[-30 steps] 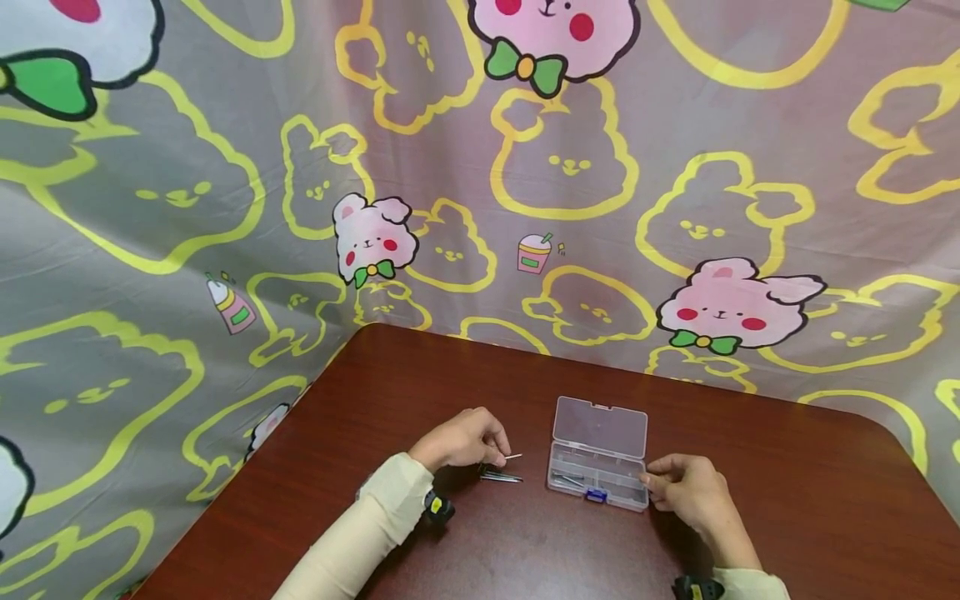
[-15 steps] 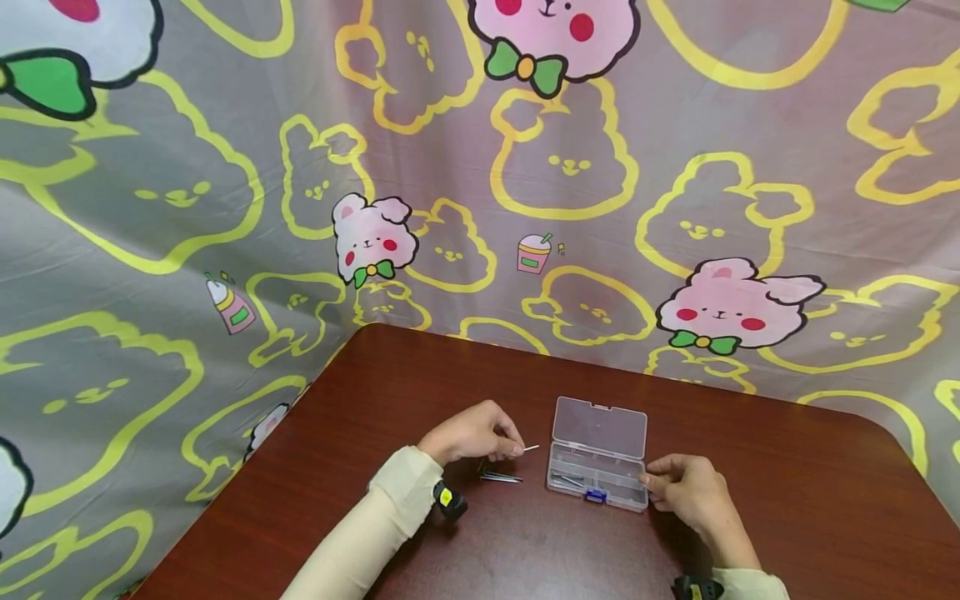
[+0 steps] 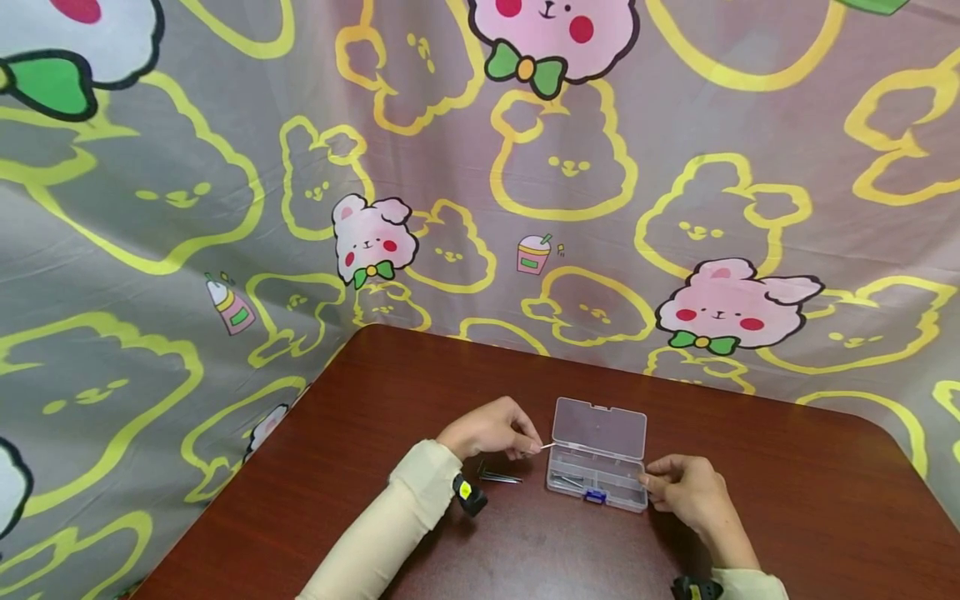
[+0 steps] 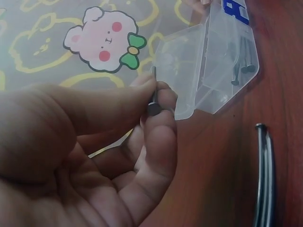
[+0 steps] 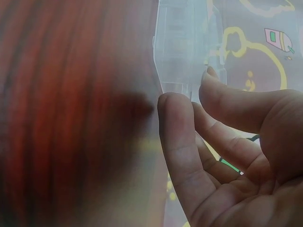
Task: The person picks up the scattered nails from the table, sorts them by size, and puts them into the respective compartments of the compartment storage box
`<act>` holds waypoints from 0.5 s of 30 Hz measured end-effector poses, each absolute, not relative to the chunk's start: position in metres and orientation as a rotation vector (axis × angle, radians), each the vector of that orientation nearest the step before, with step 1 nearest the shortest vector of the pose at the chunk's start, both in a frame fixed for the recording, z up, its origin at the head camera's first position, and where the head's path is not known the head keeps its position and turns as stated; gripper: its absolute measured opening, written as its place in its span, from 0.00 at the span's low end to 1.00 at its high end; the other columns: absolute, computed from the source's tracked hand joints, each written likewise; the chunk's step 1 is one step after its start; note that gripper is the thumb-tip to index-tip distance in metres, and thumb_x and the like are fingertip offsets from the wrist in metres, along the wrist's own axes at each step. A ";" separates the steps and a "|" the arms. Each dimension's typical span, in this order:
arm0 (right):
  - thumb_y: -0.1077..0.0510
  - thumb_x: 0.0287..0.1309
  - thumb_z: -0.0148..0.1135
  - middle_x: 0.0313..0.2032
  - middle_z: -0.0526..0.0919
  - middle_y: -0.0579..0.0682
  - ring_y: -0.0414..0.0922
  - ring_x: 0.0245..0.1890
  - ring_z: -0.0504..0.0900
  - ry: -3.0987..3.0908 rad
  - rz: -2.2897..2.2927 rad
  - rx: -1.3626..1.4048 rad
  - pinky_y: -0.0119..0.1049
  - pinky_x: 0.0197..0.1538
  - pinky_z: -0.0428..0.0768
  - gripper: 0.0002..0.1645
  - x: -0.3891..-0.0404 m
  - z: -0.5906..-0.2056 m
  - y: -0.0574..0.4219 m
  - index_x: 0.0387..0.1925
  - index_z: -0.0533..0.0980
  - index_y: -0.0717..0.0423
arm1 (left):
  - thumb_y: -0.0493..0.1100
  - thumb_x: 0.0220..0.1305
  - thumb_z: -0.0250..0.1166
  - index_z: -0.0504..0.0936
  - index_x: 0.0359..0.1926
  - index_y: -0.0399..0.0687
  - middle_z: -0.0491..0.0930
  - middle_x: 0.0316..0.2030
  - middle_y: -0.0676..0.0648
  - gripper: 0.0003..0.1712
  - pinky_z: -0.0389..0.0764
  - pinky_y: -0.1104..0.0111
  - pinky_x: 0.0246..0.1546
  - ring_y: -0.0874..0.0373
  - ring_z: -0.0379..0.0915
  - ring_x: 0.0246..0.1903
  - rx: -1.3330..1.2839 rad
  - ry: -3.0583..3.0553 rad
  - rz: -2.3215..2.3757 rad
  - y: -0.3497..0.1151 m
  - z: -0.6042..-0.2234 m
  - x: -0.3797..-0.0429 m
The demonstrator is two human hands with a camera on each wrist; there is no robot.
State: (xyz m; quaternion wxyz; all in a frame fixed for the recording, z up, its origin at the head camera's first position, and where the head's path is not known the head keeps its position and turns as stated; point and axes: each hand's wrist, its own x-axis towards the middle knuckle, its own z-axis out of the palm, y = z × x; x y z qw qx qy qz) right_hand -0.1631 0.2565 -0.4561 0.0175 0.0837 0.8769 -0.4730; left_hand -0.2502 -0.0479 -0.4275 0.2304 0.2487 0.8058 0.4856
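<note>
My left hand [image 3: 498, 429] pinches a nail [image 4: 154, 97] between thumb and fingers, its flat head facing the wrist camera. In the head view the nail's shaft points right, its tip at the left side of a clear plastic box [image 3: 617, 497]. The box lies with its lid [image 3: 600, 429] open, tipped back toward the wall. Several nails [image 4: 244, 59] rest in its left compartment. With thumb and fingers my right hand [image 3: 693, 493] grips the box's right end. A few loose nails [image 3: 500, 477] lie on the table just below my left hand.
The brown wooden table [image 3: 420, 367] carries the box near its middle. A patterned cloth [image 3: 450, 167] hangs along the table's back and left edges. A blue latch [image 3: 595, 497] is on the box's front side.
My left hand has moved right, away from the loose nails and up to the box, carrying the nail. My right hand and the box have stayed in place.
</note>
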 end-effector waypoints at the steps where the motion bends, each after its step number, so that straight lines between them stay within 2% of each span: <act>1: 0.65 0.58 0.71 0.26 0.85 0.54 0.49 0.24 0.85 2.728 -1.471 0.256 0.40 0.28 0.84 0.11 -0.163 -0.456 0.257 0.38 0.81 0.71 | 0.30 0.60 0.70 0.89 0.33 0.33 0.84 0.24 0.45 0.02 0.81 0.66 0.27 0.59 0.76 0.22 0.685 2.221 1.330 -0.046 -0.428 -0.251; 7: 0.66 0.58 0.72 0.26 0.85 0.54 0.49 0.25 0.85 2.724 -1.483 0.254 0.40 0.28 0.84 0.11 -0.163 -0.456 0.257 0.38 0.81 0.71 | 0.31 0.60 0.71 0.89 0.33 0.34 0.83 0.23 0.46 0.02 0.80 0.66 0.27 0.60 0.75 0.21 0.705 2.253 1.283 -0.034 -0.424 -0.253; 11: 0.66 0.58 0.72 0.26 0.84 0.53 0.49 0.25 0.85 2.727 -1.484 0.253 0.40 0.29 0.84 0.10 -0.163 -0.456 0.257 0.38 0.81 0.71 | 0.30 0.61 0.70 0.88 0.35 0.32 0.84 0.25 0.41 0.03 0.81 0.60 0.29 0.58 0.74 0.21 0.709 2.252 1.273 -0.026 -0.422 -0.254; 15: 0.66 0.58 0.71 0.26 0.84 0.53 0.49 0.25 0.85 2.725 -1.489 0.252 0.40 0.28 0.84 0.10 -0.163 -0.456 0.257 0.38 0.81 0.71 | 0.30 0.62 0.70 0.89 0.34 0.34 0.84 0.25 0.44 0.02 0.81 0.61 0.30 0.59 0.73 0.21 0.683 2.286 1.235 -0.019 -0.422 -0.255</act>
